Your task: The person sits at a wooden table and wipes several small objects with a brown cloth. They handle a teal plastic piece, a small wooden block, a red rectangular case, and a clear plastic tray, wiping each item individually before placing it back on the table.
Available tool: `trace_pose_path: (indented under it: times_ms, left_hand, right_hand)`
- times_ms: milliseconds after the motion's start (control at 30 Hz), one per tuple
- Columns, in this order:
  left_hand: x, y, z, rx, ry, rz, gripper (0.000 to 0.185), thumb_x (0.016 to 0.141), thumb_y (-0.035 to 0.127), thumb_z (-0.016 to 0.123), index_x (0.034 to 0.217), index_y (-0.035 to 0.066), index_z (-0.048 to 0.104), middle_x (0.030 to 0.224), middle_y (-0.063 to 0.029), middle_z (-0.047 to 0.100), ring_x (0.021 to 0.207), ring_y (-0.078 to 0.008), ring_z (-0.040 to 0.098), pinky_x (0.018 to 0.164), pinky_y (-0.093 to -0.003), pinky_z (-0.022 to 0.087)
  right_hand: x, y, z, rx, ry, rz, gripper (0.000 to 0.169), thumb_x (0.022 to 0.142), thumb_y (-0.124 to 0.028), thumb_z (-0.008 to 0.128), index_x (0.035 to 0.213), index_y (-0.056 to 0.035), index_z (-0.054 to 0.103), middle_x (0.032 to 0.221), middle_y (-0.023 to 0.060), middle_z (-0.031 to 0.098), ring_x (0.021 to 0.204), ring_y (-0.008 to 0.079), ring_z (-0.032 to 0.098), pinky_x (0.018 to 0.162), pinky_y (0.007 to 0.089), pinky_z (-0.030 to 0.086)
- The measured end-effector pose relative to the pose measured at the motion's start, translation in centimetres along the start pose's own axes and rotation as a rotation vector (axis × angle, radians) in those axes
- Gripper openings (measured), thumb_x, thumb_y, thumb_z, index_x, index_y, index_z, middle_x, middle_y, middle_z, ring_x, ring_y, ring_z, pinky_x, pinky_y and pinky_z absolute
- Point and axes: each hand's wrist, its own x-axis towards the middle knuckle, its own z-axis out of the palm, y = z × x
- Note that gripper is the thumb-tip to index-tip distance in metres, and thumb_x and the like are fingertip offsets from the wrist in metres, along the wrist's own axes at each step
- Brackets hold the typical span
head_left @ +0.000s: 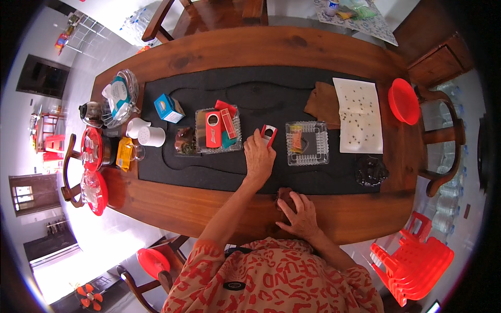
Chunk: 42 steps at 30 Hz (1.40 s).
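My left hand (260,158) reaches over the black centre of the wooden table, its fingers at the lower edge of a small red and white packet (268,134) with a round dark opening. Whether the fingers grip the packet is unclear. By the near table edge, my right hand (301,215) rests on a crumpled brown cloth (287,197), fingers spread. A clear plastic tray (238,146) left of my left hand holds red packets (213,131). Another clear tray (307,159), holding a small orange and yellow packet (296,139), lies to the right.
A blue box (168,108), white cups (152,136) and a glass pot (93,113) stand left. On the right are a brown cloth (323,102), a white sheet with dark specks (360,117), a black plastic bag (371,171) and a red bowl (404,101). Wooden chairs surround the table.
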Motion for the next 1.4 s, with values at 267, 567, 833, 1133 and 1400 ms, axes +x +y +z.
trace_pose_path:
  times_ms: [267,567,833,1133,1400]
  left_hand:
    - [-2.6,-0.7,-8.0,-2.017,-0.589,-0.978,0.052,0.081,0.027,0.052,0.129,0.008,0.047,0.099,-0.0068,0.060,0.085,-0.0206,0.059,0.076,-0.0394,0.050]
    - [-5.6,1.1,-15.1,-2.022,-0.647,-1.096,0.044,0.097,0.046,0.044,0.117,0.009,0.056,0.106,-0.0093,0.063,0.091,-0.0204,0.062,0.078,-0.0361,0.052]
    - [-7.7,1.3,-19.6,-2.194,-0.595,-0.917,0.040,0.102,0.036,0.038,0.130,0.010,0.048,0.120,-0.0061,0.056,0.111,-0.0197,0.055,0.098,-0.0384,0.044]
    - [-8.8,-0.4,-22.6,-2.058,-0.591,-0.939,0.043,0.103,0.035,0.030,0.134,0.009,0.043,0.130,-0.0089,0.051,0.119,-0.0232,0.051,0.102,-0.0392,0.040]
    - [-9.0,-2.8,-22.9,-2.047,-0.664,-0.971,0.044,0.098,0.044,0.043,0.115,0.006,0.059,0.103,-0.0064,0.064,0.095,-0.0206,0.062,0.086,-0.0362,0.051]
  right_hand:
    - [1.8,1.2,0.2,0.401,0.171,0.320,0.037,0.074,-0.006,0.072,0.110,-0.0072,0.062,0.105,0.0084,0.056,0.085,0.0259,0.058,0.068,0.0335,0.049]
    - [7.4,-8.5,-5.6,0.426,0.331,-0.113,0.043,0.068,-0.003,0.074,0.109,-0.0076,0.065,0.101,0.0094,0.055,0.085,0.0254,0.059,0.070,0.0328,0.051]
    - [9.2,-12.0,-5.2,0.193,0.561,-0.197,0.043,0.069,-0.004,0.074,0.110,-0.0110,0.066,0.100,0.0097,0.055,0.082,0.0258,0.057,0.064,0.0337,0.051]
    - [9.4,-15.5,-4.8,0.242,0.506,0.034,0.041,0.077,-0.006,0.071,0.117,-0.0106,0.061,0.105,0.0120,0.051,0.092,0.0305,0.058,0.075,0.0378,0.051]
    - [6.5,-19.1,-3.6,0.191,0.501,-0.191,0.037,0.072,-0.006,0.071,0.108,-0.0082,0.066,0.099,0.0100,0.055,0.080,0.0263,0.057,0.065,0.0355,0.050]
